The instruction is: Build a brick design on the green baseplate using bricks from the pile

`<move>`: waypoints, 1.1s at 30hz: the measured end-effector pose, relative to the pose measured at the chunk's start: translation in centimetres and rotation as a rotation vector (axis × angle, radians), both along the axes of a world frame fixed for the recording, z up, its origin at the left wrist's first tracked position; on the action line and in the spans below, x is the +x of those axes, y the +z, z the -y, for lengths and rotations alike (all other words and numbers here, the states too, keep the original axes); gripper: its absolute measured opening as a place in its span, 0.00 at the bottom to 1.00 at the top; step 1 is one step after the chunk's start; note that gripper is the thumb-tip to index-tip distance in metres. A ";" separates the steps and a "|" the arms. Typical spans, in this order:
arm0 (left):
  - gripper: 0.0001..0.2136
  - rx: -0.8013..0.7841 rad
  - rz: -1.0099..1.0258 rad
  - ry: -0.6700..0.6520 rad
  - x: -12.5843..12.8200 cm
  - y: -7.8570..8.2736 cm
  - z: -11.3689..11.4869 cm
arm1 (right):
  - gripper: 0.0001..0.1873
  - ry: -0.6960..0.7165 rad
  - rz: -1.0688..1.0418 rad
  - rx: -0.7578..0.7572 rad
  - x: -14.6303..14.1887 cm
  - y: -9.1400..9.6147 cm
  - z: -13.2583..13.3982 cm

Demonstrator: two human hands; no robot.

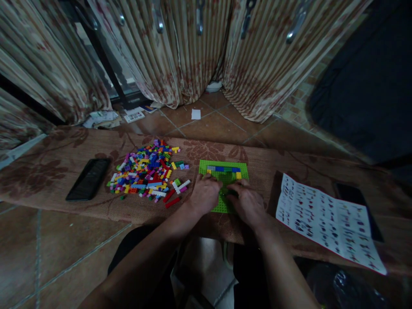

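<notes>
A green studded baseplate (pixel 229 207) lies on the cloth in front of me. Along its far side runs a row of blue, green and grey bricks (pixel 223 169), with a yellow brick (pixel 238 175) at the right end. My left hand (pixel 207 192) is closed over the plate's left part, fingers curled down. Over the right part, my right hand (pixel 245 198) has its fingers bent inward, its fingertips close to the left hand's. Whatever is between the fingers of either hand is hidden or too small to name.
Left of the plate spreads a pile of mixed toy bricks (pixel 144 169). A black phone (pixel 88 179) lies farther left. On the right are a printed instruction sheet (pixel 322 216) and a dark flat object (pixel 354 195) partly beneath it. Curtains (pixel 180 56) hang beyond the bench.
</notes>
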State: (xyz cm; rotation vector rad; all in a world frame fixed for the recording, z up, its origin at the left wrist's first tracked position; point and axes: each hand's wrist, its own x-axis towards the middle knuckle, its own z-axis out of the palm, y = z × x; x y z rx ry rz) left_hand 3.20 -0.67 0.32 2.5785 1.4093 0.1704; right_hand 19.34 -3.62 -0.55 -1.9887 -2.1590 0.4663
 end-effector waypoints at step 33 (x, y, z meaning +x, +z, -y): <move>0.12 0.092 0.653 0.426 -5.3 3.0 -2.7 | 0.18 -0.337 -0.391 0.386 1.7 -0.3 -0.9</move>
